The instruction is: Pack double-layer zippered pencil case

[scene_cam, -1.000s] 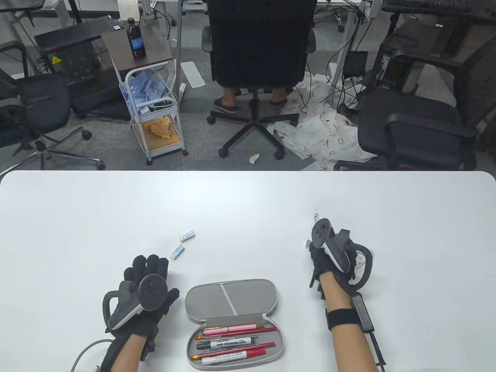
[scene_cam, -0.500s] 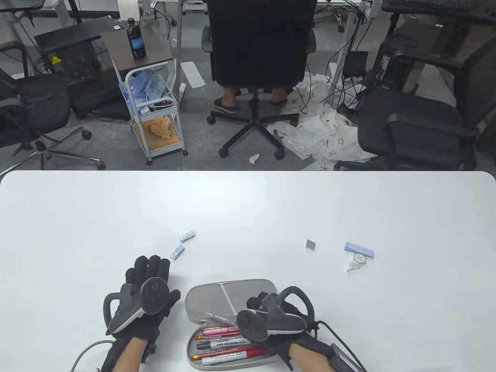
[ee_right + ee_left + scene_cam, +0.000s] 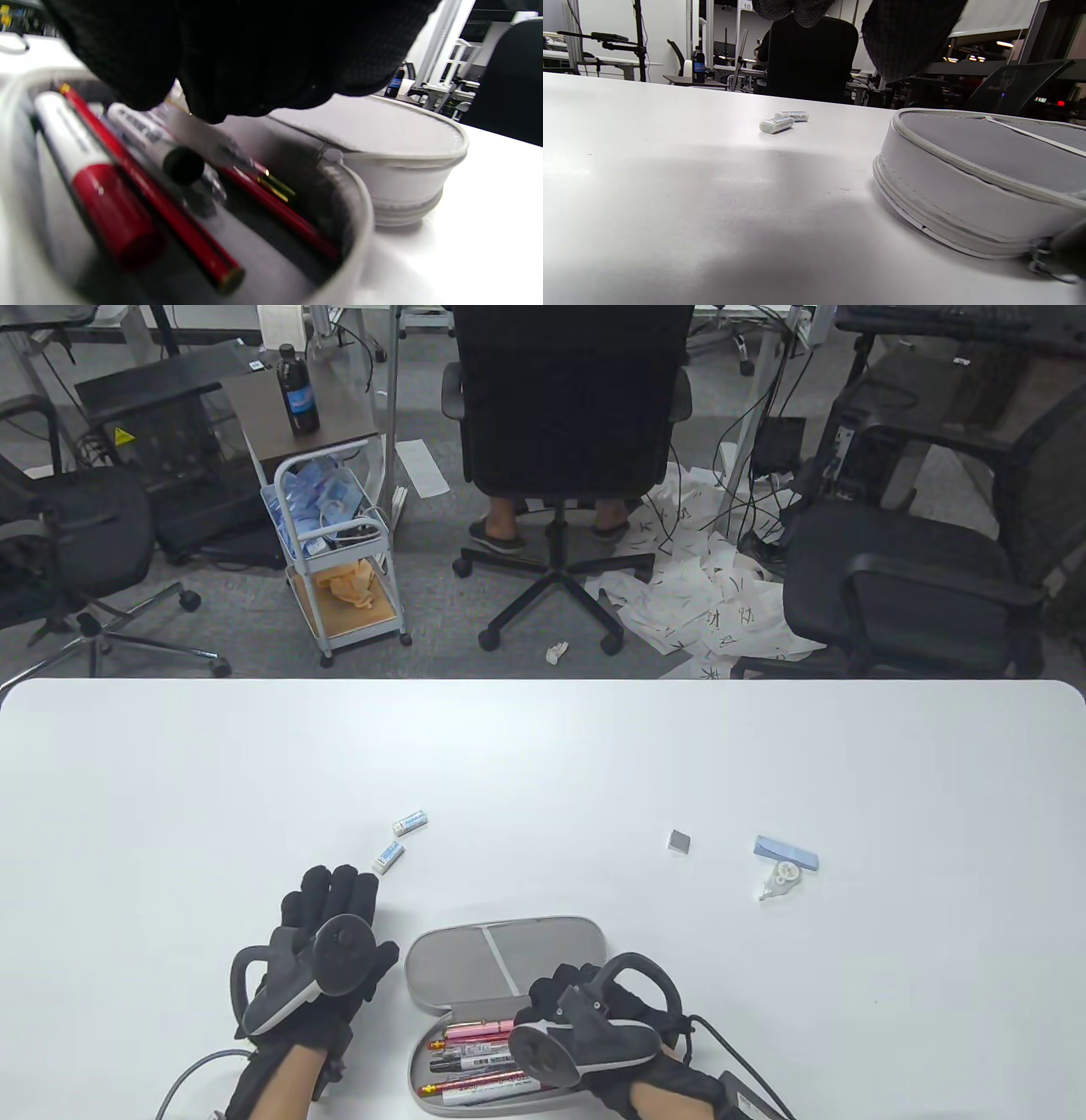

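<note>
White rounded-corner table with stationery on its top.
Directly on it: 1 open grey oval zippered pencil case, 2 small white erasers, 1 small grey square block, 1 pale blue rectangular pad touching 1 white correction-tape dispenser.

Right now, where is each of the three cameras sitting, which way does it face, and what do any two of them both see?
Table view: high above the near edge, looking down; shows left hand, right hand, pencil case.
Left wrist view: low by the table, facing the far side; left hand's fingertips at top.
Right wrist view: just above the case's open tray, with red pens; gloved fingers fill the top.
Shared: table and left wrist views both show two erasers.
</note>
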